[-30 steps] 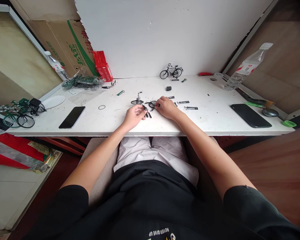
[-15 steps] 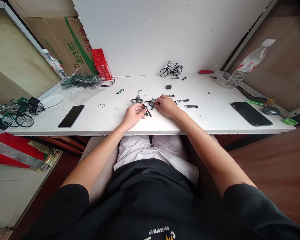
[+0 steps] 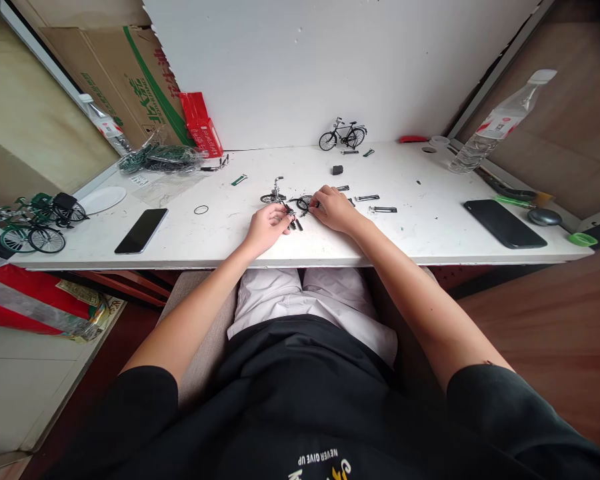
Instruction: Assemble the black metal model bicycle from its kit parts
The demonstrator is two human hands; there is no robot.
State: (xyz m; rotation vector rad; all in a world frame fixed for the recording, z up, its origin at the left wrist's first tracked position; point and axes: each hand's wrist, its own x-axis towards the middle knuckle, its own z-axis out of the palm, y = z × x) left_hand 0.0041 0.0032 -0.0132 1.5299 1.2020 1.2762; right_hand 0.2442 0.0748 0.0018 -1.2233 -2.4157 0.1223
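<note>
A partly built black model bicycle lies on its side on the white table between my hands. Its front wheel with the handlebar [image 3: 275, 193] points away from me, and the rear wheel [image 3: 303, 203] is on the right. My left hand [image 3: 269, 225] is closed, with thumb and fingertips on the dark bicycle frame [image 3: 291, 217]. At the rear wheel, my right hand [image 3: 334, 209] pinches with thumb and forefinger; its fingers cover part of the rim. Whether a small part is also between those fingertips cannot be made out.
Thin black parts [image 3: 383, 210] lie right of my right hand. Behind stand a small black box [image 3: 337, 170] and a finished model bicycle [image 3: 343, 134]. Phones flank the work, one left [image 3: 141, 231], one right [image 3: 505, 223]. Green model bicycles [image 3: 35, 223] stand far left, a water bottle [image 3: 500, 127] right.
The view has shifted slightly. Both hands stay at the model bicycle in nearly the same pose, with only slight finger movement.
</note>
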